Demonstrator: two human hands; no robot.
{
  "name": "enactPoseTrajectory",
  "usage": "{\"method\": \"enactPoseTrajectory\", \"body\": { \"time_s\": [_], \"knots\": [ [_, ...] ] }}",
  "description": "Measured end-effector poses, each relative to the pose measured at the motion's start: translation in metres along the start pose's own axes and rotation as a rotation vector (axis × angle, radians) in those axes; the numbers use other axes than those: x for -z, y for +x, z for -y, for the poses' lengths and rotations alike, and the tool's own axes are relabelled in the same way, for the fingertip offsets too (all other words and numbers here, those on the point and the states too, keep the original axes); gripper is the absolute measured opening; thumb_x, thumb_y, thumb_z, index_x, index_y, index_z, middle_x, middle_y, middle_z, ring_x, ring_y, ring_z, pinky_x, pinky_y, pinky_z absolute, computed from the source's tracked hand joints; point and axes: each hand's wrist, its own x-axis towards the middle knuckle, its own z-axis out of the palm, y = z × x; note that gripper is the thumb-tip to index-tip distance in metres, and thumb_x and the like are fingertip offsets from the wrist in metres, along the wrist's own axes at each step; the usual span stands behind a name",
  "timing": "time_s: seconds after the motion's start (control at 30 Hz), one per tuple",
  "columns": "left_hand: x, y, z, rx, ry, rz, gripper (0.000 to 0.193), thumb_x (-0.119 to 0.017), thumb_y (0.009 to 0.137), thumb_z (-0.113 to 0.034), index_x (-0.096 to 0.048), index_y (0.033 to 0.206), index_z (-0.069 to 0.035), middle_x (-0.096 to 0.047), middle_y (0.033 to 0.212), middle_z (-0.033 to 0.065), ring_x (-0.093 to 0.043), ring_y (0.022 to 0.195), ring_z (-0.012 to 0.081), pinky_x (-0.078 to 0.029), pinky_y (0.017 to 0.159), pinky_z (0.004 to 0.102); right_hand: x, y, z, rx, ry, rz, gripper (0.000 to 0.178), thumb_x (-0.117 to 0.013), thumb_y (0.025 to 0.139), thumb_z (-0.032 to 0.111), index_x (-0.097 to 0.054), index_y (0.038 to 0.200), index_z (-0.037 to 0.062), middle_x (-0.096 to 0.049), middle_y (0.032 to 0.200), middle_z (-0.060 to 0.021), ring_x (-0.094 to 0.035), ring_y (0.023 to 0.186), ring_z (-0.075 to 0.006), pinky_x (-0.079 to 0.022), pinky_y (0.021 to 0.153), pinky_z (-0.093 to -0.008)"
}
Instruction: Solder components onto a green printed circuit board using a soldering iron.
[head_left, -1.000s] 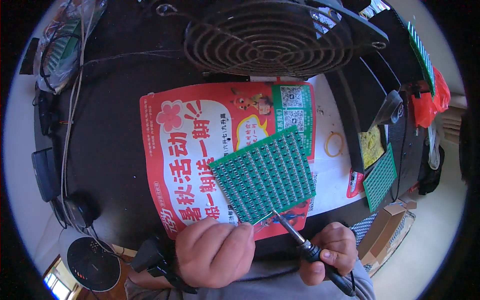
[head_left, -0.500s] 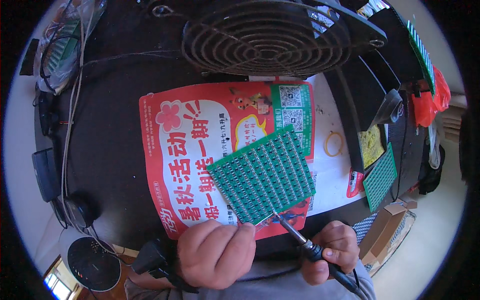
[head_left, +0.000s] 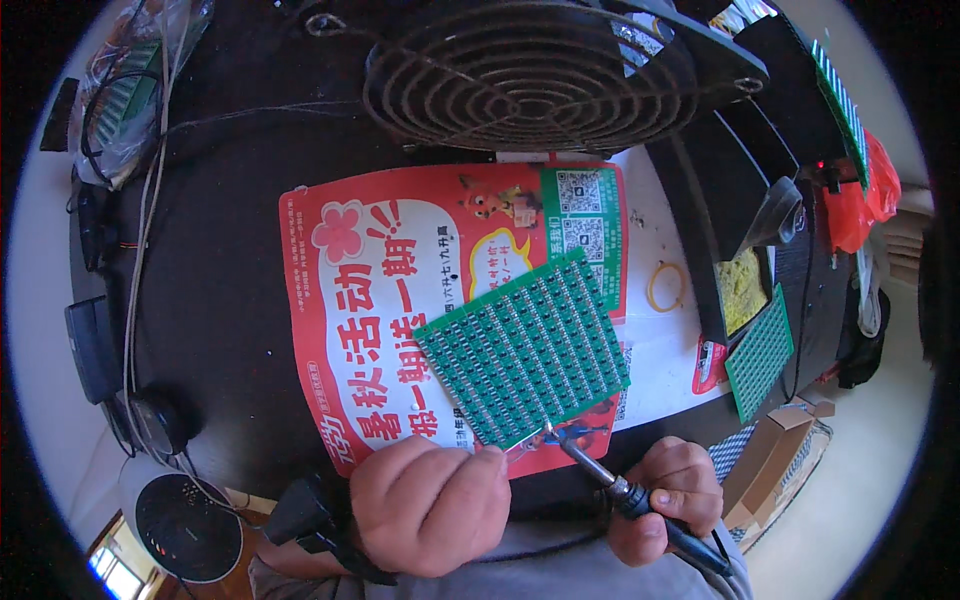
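A green circuit board (head_left: 525, 350) with rows of small parts lies tilted on a red and white printed sheet (head_left: 320, 260). My right hand (head_left: 668, 500) grips a soldering iron (head_left: 630, 497) by its dark handle. The iron's metal tip is at the board's near edge. My left hand (head_left: 430, 505) is closed just below the board's near left corner, pinching a thin silvery strand of solder wire (head_left: 524, 441) that runs toward the tip. Whether the tip touches the board or the wire cannot be made out.
A black fan with a round wire grille (head_left: 530, 95) stands behind the sheet. To the right are a black holder with a yellow sponge (head_left: 742, 290), another green board (head_left: 762, 355), a yellow ring (head_left: 666, 287) and a cardboard box (head_left: 770, 460). Cables (head_left: 140, 250) run along the left.
The soldering iron's handle and my right hand have shifted slightly right, with the tip still at the board's near edge. My left hand has barely moved; the board stays put.
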Motion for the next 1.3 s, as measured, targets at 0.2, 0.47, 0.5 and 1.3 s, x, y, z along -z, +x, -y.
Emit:
{"method": "enactPoseTrajectory", "body": {
  "time_s": [0.2, 0.47, 0.5, 1.3],
  "knots": [
    [0.0005, -0.0006, 0.0021, -0.011, -0.003, -0.007, 0.009, -0.065, 0.072, -0.012, -0.066, 0.077, -0.004, -0.059, 0.068, 0.0027, -0.057, 0.063, 0.0158, -0.047, 0.061, 0.0271, -0.0091, -0.0018, 0.0013, -0.101, 0.055, -0.217, 0.021, -0.059, 0.077, 0.020, -0.047, 0.082, 0.0030, -0.042, 0.060, -0.0054, -0.042, 0.050, -0.0152, -0.031, 0.039, -0.0254],
    [0.0013, -0.0005, -0.0003, 0.002, 0.023, -0.024, 0.009, -0.067, 0.072, -0.012, -0.067, 0.078, -0.005, -0.059, 0.068, 0.0026, -0.057, 0.063, 0.0168, -0.046, 0.061, 0.0272, -0.0111, 0.0023, 0.0022, -0.135, -0.007, -0.182, 0.022, -0.060, 0.077, 0.021, -0.047, 0.082, 0.0034, -0.043, 0.060, -0.0055, -0.043, 0.050, -0.0146, -0.032, 0.039, -0.0252],
    [0.0008, -0.0006, 0.0000, 0.006, 0.025, -0.024, 0.009, -0.067, 0.072, -0.012, -0.067, 0.078, -0.005, -0.059, 0.068, 0.0027, -0.057, 0.063, 0.0168, -0.046, 0.061, 0.0272, -0.0112, 0.0020, 0.0016, -0.141, -0.013, -0.177, 0.022, -0.060, 0.077, 0.021, -0.047, 0.082, 0.0034, -0.042, 0.060, -0.0055, -0.043, 0.050, -0.0146, -0.032, 0.039, -0.0251],
    [-0.0052, 0.0003, 0.0052, -0.154, 0.009, 0.009, 0.014, -0.069, 0.067, -0.003, -0.063, 0.079, 0.002, -0.059, 0.062, 0.0056, -0.056, 0.051, 0.0181, -0.046, 0.050, 0.0296, -0.0076, -0.0003, 0.0037, -0.169, 0.013, -0.202, 0.021, -0.061, 0.078, 0.020, -0.049, 0.084, 0.0036, -0.042, 0.060, -0.0049, -0.042, 0.051, -0.0145, -0.033, 0.039, -0.0250]
  ]
}}
